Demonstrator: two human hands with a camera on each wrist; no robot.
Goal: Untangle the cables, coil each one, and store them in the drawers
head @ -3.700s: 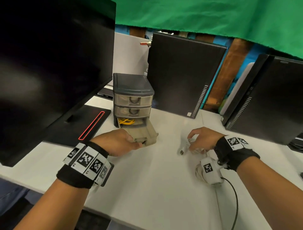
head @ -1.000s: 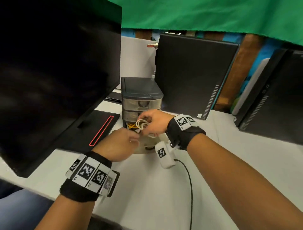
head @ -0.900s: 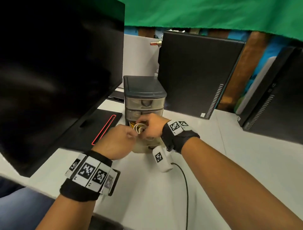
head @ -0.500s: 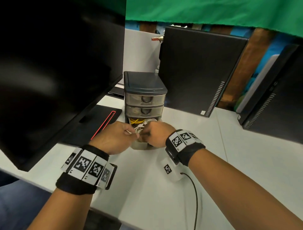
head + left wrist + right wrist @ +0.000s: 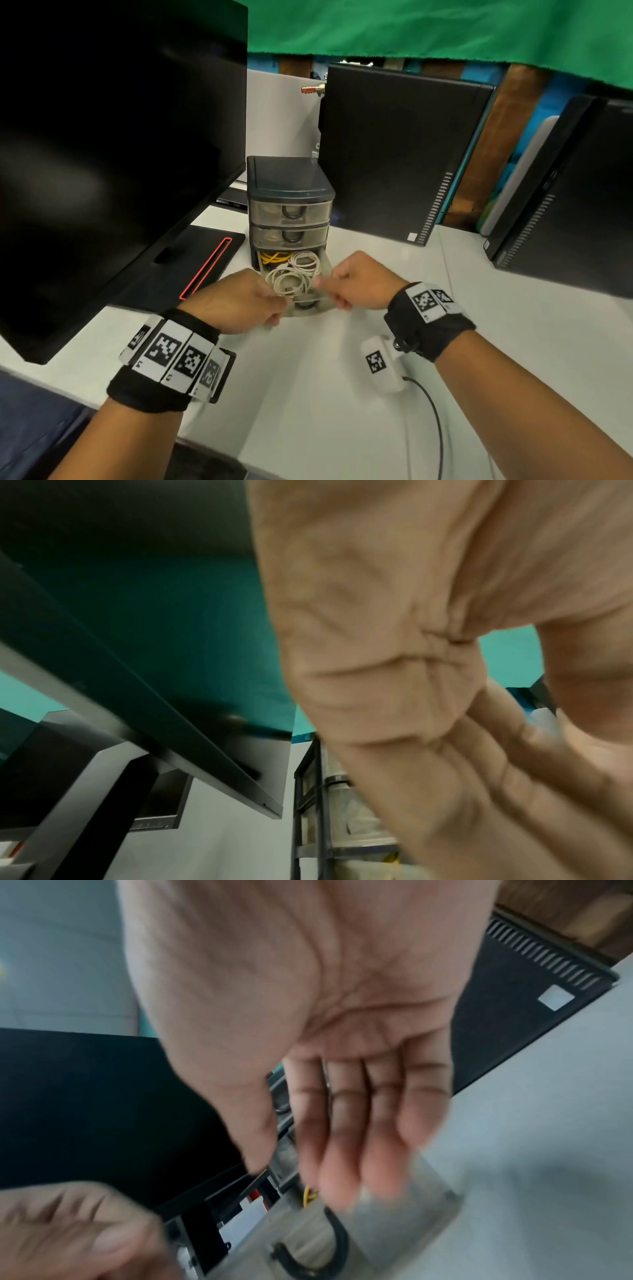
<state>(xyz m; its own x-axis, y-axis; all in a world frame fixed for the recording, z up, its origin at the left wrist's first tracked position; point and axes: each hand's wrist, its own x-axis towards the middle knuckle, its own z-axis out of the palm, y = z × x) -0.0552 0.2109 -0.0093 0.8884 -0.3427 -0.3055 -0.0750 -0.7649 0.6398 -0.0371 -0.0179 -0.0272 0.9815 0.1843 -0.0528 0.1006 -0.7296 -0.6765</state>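
Two coils already lie in the bottom drawer (image 5: 310, 305), which is pulled out toward us from the small drawer unit (image 5: 289, 185) on the white table (image 5: 308, 394): a yellow cable (image 5: 274, 257) at the far end and a white cable (image 5: 293, 279) heaped nearer the front. Our left hand (image 5: 245, 301) sits at the drawer's near left corner with its fingers curled, seemingly gripping the edge, though the left wrist view is too blurred to confirm the hold. Our right hand (image 5: 363, 281) hovers just right of the drawer; the right wrist view shows its fingers straight and holding nothing. We judge the step in hand to be closing the drawer. To do it well, we should tuck down any white loop riding above the rim, then push squarely on the front so it slides in straight without pinching cable or shoving the light unit backward.
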